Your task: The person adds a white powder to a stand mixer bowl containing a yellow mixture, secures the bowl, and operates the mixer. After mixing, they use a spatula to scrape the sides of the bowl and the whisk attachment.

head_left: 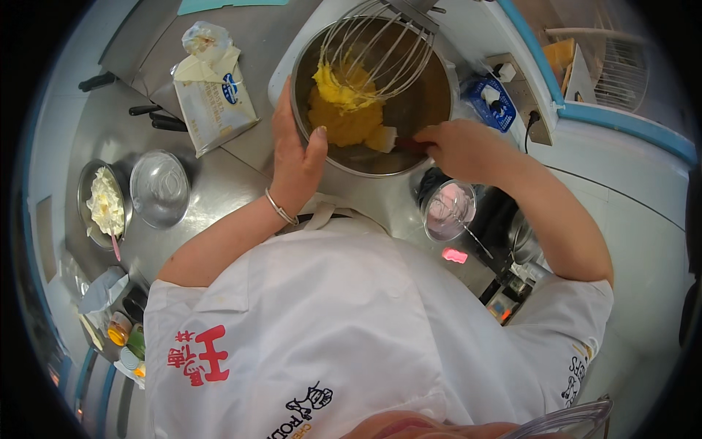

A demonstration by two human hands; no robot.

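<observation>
A steel mixing bowl (pixel 431 88) stands in front of me, with a thick yellow mixture (pixel 342 121) gathered on its left side. My left hand (pixel 298 154) grips the bowl's left side, its thumb by the rim. In my right hand (pixel 464 150) is a spatula (pixel 382 139) with a white blade and a dark reddish handle. The blade lies inside the bowl, touching the lower right of the mixture. Over the bowl hangs a large wire whisk (pixel 380 55) fixed to a mixer, with yellow mixture clinging among its wires.
Left on the steel counter lie an opened white package (pixel 212 106), dark-handled tools (pixel 167 121), a clear bowl (pixel 159 189) and a bowl of pale cream (pixel 106 201). At right are a container of pink cream (pixel 449 208), a blue package (pixel 490 102) and wall sockets (pixel 530 106).
</observation>
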